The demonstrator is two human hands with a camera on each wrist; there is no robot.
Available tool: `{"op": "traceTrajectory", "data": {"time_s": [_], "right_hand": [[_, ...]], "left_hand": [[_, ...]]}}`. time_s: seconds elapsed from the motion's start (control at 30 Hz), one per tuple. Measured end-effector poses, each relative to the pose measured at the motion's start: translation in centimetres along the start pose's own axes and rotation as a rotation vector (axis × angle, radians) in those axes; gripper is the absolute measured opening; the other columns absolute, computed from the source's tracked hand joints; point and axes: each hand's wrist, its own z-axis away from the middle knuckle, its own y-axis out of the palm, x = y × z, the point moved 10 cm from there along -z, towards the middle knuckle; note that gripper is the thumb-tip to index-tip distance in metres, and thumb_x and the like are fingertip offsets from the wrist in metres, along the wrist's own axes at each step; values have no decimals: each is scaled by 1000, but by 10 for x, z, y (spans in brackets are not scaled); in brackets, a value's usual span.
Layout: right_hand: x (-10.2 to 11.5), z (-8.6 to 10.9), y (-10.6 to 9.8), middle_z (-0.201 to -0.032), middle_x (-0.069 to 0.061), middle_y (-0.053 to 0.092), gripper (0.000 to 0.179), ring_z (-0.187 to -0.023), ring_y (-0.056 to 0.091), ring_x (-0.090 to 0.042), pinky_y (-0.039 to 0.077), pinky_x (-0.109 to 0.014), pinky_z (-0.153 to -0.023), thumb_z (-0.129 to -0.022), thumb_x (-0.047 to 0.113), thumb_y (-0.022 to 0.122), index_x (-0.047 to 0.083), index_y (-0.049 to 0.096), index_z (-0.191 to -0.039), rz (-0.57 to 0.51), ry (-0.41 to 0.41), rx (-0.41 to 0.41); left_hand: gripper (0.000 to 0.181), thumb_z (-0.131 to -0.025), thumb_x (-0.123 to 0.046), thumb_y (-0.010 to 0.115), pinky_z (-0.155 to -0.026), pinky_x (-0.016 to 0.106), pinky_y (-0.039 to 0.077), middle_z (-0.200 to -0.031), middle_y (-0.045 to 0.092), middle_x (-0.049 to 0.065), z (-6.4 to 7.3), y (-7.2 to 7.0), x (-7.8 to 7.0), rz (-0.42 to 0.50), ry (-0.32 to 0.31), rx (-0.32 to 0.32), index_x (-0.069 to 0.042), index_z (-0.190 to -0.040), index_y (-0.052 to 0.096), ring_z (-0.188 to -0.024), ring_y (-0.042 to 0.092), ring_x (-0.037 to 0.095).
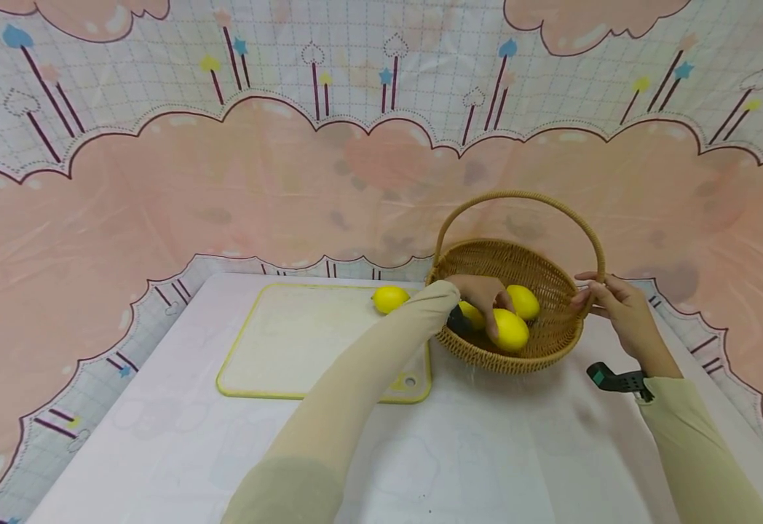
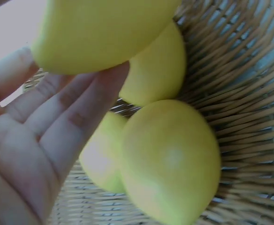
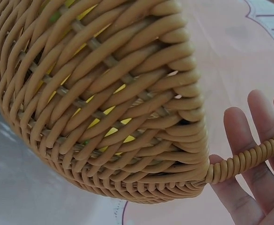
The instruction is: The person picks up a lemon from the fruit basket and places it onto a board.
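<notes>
Lemons in wicker basket; left fingers pinching one lemon, right fingers gripping handle

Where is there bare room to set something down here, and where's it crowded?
Bare: the cutting board from its left edge toward the lone lemon; the table before the basket, between both sleeves. Crowded: inside the basket, around the lemons and left hand.

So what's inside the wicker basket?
Three lemons lie in the wicker basket, and the left hand holds a fourth lemon. Anything beneath them is covered from view.
</notes>
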Motion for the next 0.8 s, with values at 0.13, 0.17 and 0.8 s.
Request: {"op": "traceTrajectory", "data": {"time_s": [0.13,0.17,0.8], "right_hand": [[0,-1,1,-80,7,69,26,-78,66,-2,54,-12,-72,-99,18,46,5,58,-118,25,9,-4],[0,-1,1,-80,7,69,26,-78,66,-2,54,-12,-72,-99,19,46,7,59,-117,30,12,-4],[0,-2,1,-79,10,69,27,-77,66,-1,53,-12,-71,-100,19,44,4,57,-118,61,33,-4]], "left_hand": [[56,-74,-17,80,-94,16,45,-131,59,5,8,-18,-2,27,3,-79,-8,-126,60,-120,53,16],[57,-74,-17,80,-94,17,46,-132,58,5,11,-22,-2,37,2,-99,-8,-126,59,-121,53,17],[59,-74,-22,80,-93,21,47,-129,59,5,83,-76,1,156,94,-459,-11,-127,57,-115,57,16]]}}
